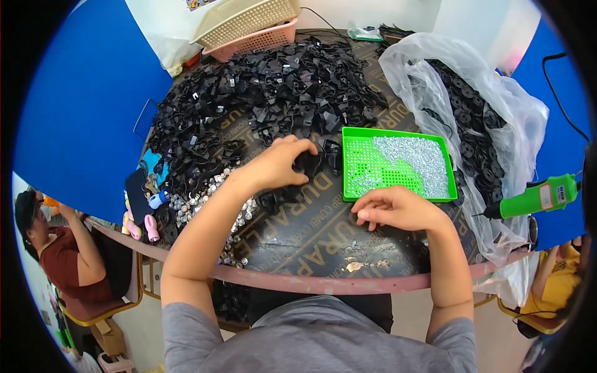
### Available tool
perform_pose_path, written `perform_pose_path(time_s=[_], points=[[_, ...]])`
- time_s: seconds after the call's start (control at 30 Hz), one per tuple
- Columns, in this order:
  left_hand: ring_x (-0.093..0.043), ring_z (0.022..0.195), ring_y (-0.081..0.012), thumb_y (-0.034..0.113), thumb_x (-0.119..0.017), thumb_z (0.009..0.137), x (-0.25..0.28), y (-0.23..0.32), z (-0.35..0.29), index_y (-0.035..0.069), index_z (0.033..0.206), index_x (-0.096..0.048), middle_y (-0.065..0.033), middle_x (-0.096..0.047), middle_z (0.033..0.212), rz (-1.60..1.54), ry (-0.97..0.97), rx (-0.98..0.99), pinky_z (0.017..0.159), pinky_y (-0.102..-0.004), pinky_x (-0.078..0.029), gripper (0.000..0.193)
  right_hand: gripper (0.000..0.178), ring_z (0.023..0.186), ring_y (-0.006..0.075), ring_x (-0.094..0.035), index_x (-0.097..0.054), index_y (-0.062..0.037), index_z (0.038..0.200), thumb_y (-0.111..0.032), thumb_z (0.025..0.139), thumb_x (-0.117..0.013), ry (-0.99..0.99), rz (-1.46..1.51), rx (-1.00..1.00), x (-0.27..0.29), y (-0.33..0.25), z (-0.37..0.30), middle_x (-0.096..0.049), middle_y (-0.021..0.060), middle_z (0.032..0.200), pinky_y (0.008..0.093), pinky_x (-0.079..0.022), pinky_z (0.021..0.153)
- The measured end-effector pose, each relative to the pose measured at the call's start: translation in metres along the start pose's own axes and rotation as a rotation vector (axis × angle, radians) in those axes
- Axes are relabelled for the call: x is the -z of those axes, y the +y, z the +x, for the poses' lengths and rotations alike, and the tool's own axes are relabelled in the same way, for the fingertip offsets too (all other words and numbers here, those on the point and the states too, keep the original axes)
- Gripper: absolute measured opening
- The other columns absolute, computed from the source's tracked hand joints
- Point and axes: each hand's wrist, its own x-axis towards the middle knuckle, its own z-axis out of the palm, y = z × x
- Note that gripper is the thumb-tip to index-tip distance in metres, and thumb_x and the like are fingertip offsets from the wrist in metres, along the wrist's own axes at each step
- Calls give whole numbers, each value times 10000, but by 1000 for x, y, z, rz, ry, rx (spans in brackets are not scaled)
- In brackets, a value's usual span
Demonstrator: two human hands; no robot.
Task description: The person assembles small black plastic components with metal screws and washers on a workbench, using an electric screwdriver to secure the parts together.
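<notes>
My left hand (pixel 283 163) is over the middle of the table, thumb and fingers curved round a small black plastic part (pixel 307 163). The hand partly hides that part. Just beyond it spreads a large heap of black plastic parts (pixel 280 81). My right hand (pixel 398 209) hovers at the near edge of a green perforated tray (pixel 357 149), its fingers curled in and the thumb close against them. Whatever those fingertips may hold is too small to make out. Small silvery screws (pixel 429 163) lie in the tray, mostly toward its right side.
Small round metal pieces (pixel 214 193) lie beside my left forearm. A clear plastic bag (pixel 404 62) of round black parts stands right of the tray, near a green electric screwdriver (pixel 538 196). Stacked baskets (pixel 245 28) sit at the back. Other people sit at both sides.
</notes>
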Motion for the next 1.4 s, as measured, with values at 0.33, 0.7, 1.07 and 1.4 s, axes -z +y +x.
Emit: perform_pose_path(time_s=[0.33, 0.7, 1.07, 1.4], points=[[-435, 1331, -378, 149, -820, 762, -3, 72, -98, 84, 1362, -523, -189, -457, 1407, -165, 89, -135, 1093, -430, -393, 673, 233, 756, 137, -658, -693, -35, 982, -174, 829, -801, 470, -187, 169, -9, -4, 1, -695, 30, 820, 286, -526, 651], [-300, 1433, -427, 245, -797, 799, -81, 93, -139, 55, 1420, -487, -168, -419, 1492, -96, 263, 73, 1141, -514, -307, 720, 329, 1373, 339, -427, -673, -66, 1059, -21, 735, -703, 168, -966, 451, -50, -9, 0, -605, 95, 1292, 484, -377, 1127], [-433, 1325, -419, 209, -741, 851, -76, 104, -120, 124, 1288, -619, -162, -529, 1359, -95, 336, 1, 1093, -552, -353, 461, 545, 1096, 370, -567, -637, -77, 1184, -238, 713, -859, 737, -583, 14, -95, -1, -71, -576, 174, 1207, 406, -482, 924], [-557, 1225, -327, 4, -638, 842, -73, 86, -121, 98, 1025, -720, -69, -671, 1185, -87, 390, -69, 1115, -555, -324, 221, 383, 1063, 342, -567, -654, -72, 1113, 32, 744, -660, 492, -656, 185, -86, 21, -80, -597, 118, 1269, 412, -489, 913]])
